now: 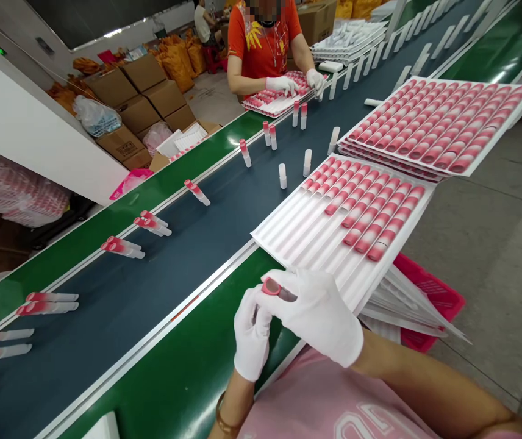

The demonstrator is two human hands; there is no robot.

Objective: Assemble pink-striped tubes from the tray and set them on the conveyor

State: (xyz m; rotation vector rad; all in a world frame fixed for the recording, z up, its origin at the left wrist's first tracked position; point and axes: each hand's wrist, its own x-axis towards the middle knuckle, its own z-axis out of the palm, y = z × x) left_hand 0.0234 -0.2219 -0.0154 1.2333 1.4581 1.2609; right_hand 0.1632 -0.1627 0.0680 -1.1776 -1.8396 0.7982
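Left hand and right hand, both gloved, pinch a pink-rimmed tube between bent fingers, just off the near corner of a part-filled white tray. To the far right, a stack of full trays stands beside it at the edge of the conveyor belt. Pink-and-white tubes line the belt's left side. Across it, a co-worker handles another tray.

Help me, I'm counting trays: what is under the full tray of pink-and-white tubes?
Under the full tray, edges of more stacked trays show, with pink between them. It covers the rest, so I cannot tell their number.
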